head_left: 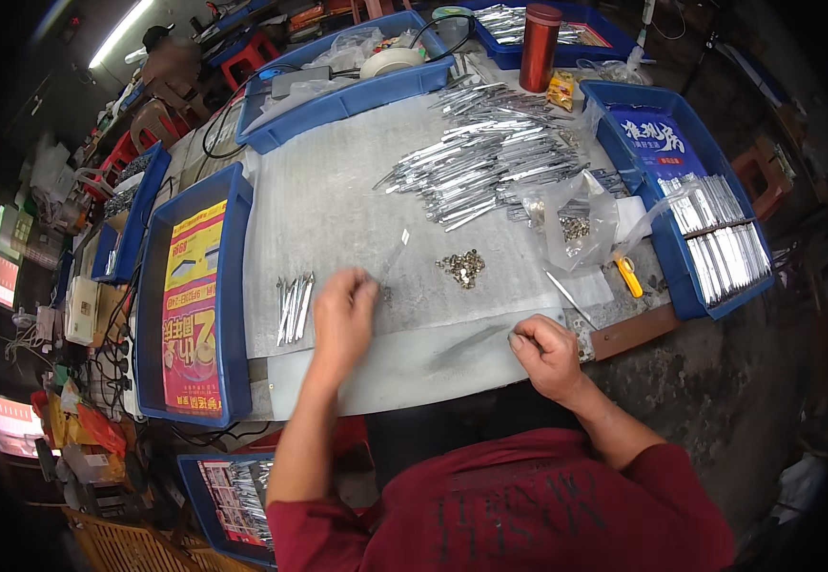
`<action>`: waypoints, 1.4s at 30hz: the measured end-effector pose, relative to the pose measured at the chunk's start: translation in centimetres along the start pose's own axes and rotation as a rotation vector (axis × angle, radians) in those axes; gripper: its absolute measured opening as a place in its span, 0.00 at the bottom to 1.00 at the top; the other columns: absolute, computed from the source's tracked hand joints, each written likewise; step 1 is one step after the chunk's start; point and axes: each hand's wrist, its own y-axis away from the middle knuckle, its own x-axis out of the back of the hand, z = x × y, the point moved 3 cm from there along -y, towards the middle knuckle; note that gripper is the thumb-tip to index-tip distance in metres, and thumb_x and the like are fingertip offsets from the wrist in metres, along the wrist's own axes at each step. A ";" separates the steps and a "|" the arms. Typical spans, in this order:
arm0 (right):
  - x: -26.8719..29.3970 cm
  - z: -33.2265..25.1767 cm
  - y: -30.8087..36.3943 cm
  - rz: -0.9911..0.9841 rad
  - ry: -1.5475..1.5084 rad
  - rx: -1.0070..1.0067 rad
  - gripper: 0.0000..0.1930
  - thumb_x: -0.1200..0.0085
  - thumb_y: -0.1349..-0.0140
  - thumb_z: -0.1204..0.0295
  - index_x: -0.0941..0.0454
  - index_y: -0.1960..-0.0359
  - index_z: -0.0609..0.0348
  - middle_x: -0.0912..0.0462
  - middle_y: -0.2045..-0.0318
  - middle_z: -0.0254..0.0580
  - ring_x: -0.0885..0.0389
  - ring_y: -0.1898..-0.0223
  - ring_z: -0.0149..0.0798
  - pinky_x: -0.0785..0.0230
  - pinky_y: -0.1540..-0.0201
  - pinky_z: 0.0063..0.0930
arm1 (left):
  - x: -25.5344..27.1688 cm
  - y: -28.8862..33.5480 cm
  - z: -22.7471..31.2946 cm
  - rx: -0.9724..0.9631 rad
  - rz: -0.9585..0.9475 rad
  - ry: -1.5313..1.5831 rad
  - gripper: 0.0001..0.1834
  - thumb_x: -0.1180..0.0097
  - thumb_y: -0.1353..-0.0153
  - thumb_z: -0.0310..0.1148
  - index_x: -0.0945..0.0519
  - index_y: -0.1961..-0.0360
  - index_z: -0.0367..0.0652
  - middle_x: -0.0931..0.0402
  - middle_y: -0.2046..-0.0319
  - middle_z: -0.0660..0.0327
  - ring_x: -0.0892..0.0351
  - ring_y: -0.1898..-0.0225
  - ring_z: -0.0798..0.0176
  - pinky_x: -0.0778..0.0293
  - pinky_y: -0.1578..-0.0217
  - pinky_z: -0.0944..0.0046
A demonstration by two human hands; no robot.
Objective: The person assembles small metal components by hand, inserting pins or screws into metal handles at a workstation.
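Note:
My left hand (345,310), slightly blurred, has its fingers pressed together. A thin metal strip (400,250), also blurred, slants up and away from its fingertips. Just left of that hand, several slim metal pieces (294,307) lie side by side. My right hand (545,355) is curled closed by the table's near edge; whatever its fingertips hold is hidden. Between and beyond the hands sits a small heap of brass-coloured metal bits (461,270). A big loose pile of slim silvery pieces (500,148) covers the far middle of the table.
Blue trays stand left (235,286), at the back (337,100) and right (685,276), the right one holding rows of silvery pieces. A clear plastic bag (576,229) of small bits, a yellow-handled tool (629,276) and a red flask (540,48) are on the right.

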 end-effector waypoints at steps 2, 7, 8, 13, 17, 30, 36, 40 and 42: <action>0.0 -0.2 -0.2 -0.003 0.002 -0.004 0.05 0.49 0.51 0.76 0.29 0.75 0.66 0.29 0.81 0.42 0.31 0.82 0.35 0.40 0.79 0.24 | 0.0 3.4 2.1 0.114 -0.098 0.121 0.05 0.50 0.48 0.26 0.29 0.75 0.35 0.32 0.82 0.64 0.35 0.78 0.73 0.37 0.76 0.71; -1.9 -0.4 0.1 -0.101 -0.451 -0.257 0.09 0.50 0.46 0.75 0.29 0.65 0.67 0.28 0.74 0.34 0.31 0.74 0.24 0.37 0.70 0.16 | -1.7 9.8 3.5 0.199 -0.187 0.351 0.03 0.51 0.45 0.24 0.29 0.72 0.36 0.31 0.82 0.66 0.34 0.79 0.76 0.36 0.78 0.76; -2.5 -0.6 0.1 -0.134 -0.637 -0.334 0.10 0.50 0.45 0.75 0.30 0.63 0.66 0.28 0.73 0.32 0.32 0.72 0.22 0.37 0.68 0.15 | -2.0 10.3 3.8 0.201 -0.184 0.356 0.03 0.51 0.45 0.24 0.29 0.72 0.36 0.31 0.82 0.66 0.34 0.79 0.76 0.36 0.78 0.76; -3.4 -1.8 0.1 -0.180 -0.740 -0.371 0.08 0.51 0.44 0.75 0.30 0.63 0.66 0.28 0.72 0.30 0.32 0.70 0.20 0.38 0.66 0.13 | -3.2 11.6 4.4 0.171 -0.178 0.417 0.05 0.50 0.44 0.25 0.28 0.69 0.35 0.29 0.80 0.66 0.32 0.80 0.76 0.35 0.79 0.77; -4.5 -2.1 -0.4 -0.216 -0.771 -0.438 0.08 0.51 0.43 0.74 0.29 0.65 0.66 0.27 0.73 0.30 0.32 0.71 0.20 0.38 0.68 0.13 | -3.8 11.5 4.5 0.149 -0.106 0.546 0.08 0.51 0.43 0.27 0.28 0.63 0.34 0.28 0.78 0.65 0.32 0.79 0.77 0.35 0.79 0.78; -7.5 -1.8 -8.9 -0.257 0.002 -0.083 0.09 0.50 0.50 0.70 0.25 0.74 0.66 0.24 0.76 0.53 0.25 0.72 0.49 0.34 0.70 0.33 | -2.7 9.7 0.4 0.364 0.178 0.817 0.09 0.52 0.42 0.28 0.28 0.63 0.34 0.30 0.79 0.65 0.36 0.81 0.77 0.39 0.81 0.79; -10.7 -0.3 -10.8 -0.377 0.396 0.044 0.09 0.53 0.51 0.72 0.25 0.77 0.67 0.24 0.78 0.56 0.25 0.74 0.54 0.33 0.70 0.43 | -2.9 10.0 0.2 0.319 0.194 0.776 0.08 0.52 0.42 0.27 0.27 0.64 0.33 0.30 0.79 0.66 0.36 0.80 0.77 0.37 0.80 0.78; -11.9 0.2 -11.6 -0.490 0.552 0.012 0.08 0.52 0.54 0.74 0.25 0.81 0.68 0.25 0.80 0.59 0.24 0.76 0.55 0.32 0.71 0.42 | -2.8 9.9 0.4 0.280 0.176 0.699 0.09 0.53 0.42 0.27 0.28 0.63 0.33 0.31 0.79 0.65 0.36 0.80 0.77 0.38 0.80 0.78; -12.3 0.0 -11.9 -0.524 0.594 -0.008 0.07 0.53 0.55 0.75 0.25 0.82 0.67 0.25 0.80 0.60 0.24 0.76 0.55 0.31 0.72 0.42 | -2.8 10.0 0.4 0.284 0.179 0.697 0.08 0.53 0.42 0.27 0.28 0.63 0.33 0.30 0.79 0.65 0.36 0.80 0.77 0.38 0.79 0.78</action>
